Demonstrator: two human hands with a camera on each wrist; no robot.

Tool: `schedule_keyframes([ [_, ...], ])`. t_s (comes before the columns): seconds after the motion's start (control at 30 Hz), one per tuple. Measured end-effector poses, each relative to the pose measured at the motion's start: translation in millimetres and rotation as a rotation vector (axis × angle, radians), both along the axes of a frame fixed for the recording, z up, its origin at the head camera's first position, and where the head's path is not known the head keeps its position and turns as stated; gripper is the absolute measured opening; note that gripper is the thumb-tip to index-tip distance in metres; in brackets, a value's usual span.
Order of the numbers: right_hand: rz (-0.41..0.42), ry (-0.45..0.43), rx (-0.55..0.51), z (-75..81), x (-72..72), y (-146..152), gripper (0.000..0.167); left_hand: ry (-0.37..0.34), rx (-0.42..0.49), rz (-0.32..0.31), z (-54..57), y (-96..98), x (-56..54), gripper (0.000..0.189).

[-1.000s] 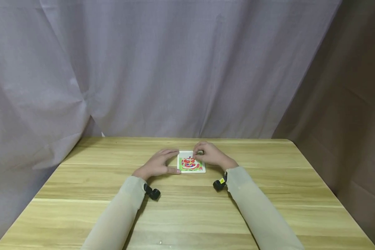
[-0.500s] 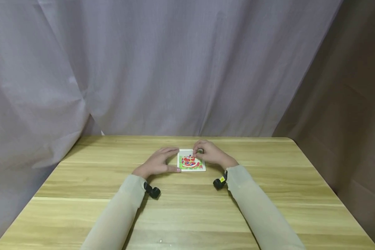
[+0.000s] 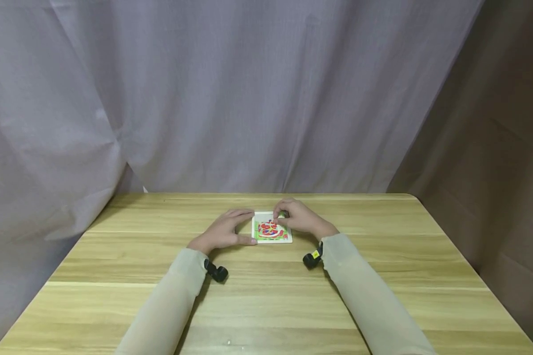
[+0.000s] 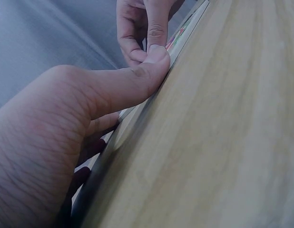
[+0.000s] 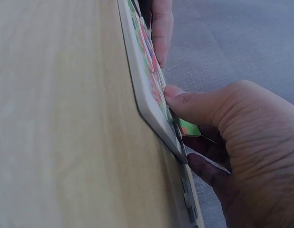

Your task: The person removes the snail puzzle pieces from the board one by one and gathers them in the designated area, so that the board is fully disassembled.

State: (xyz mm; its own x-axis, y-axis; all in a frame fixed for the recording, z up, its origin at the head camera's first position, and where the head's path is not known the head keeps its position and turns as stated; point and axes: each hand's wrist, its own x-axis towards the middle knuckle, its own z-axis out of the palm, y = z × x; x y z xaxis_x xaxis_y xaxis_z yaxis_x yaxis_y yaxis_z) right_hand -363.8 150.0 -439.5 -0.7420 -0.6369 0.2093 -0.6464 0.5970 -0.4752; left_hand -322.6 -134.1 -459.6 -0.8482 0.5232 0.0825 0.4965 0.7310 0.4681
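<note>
A white-framed picture puzzle (image 3: pixel 272 242) with red, green and white artwork lies flat on the table; a plain grey strip shows along its far side. My left hand (image 3: pixel 224 230) spans its left side, thumb at the near corner and straight fingertips at the far corner. Over the far right part, my right hand (image 3: pixel 299 219) pinches a thin green-and-red puzzle piece (image 5: pixel 190 128) between thumb and fingers, tilted up from the board. In the right wrist view the thumb tip is right at the picture's surface. The fingers hide most of the piece.
The wood-grain table (image 3: pixel 257 305) stretches around the puzzle, with a grey curtain (image 3: pixel 213 98) behind its far edge. Small grey-green objects (image 5: pixel 189 202) lie beyond the frame corner in the right wrist view. Each wrist wears a black camera (image 3: pixel 216 271).
A pale green bit has come into view inside the curl of my right fingers, which have shifted slightly. The left hand and the puzzle frame stay in place.
</note>
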Motion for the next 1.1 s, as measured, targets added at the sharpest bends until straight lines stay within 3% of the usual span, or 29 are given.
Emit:
schedule_keyframes([
  [0.43,0.002,0.011,0.008,0.7,-2.7,1.7,0.004,-0.007,0.010,0.001,4.0,0.9,0.7,0.097],
  [0.83,0.039,0.061,0.000,0.4,-2.2,1.3,0.004,0.000,0.003,-0.003,-0.6,-0.3,-0.4,0.097],
  [1.1,0.046,0.057,-0.007,0.8,-3.8,2.0,0.014,-0.001,-0.006,-0.017,2.7,0.2,-0.4,0.098],
])
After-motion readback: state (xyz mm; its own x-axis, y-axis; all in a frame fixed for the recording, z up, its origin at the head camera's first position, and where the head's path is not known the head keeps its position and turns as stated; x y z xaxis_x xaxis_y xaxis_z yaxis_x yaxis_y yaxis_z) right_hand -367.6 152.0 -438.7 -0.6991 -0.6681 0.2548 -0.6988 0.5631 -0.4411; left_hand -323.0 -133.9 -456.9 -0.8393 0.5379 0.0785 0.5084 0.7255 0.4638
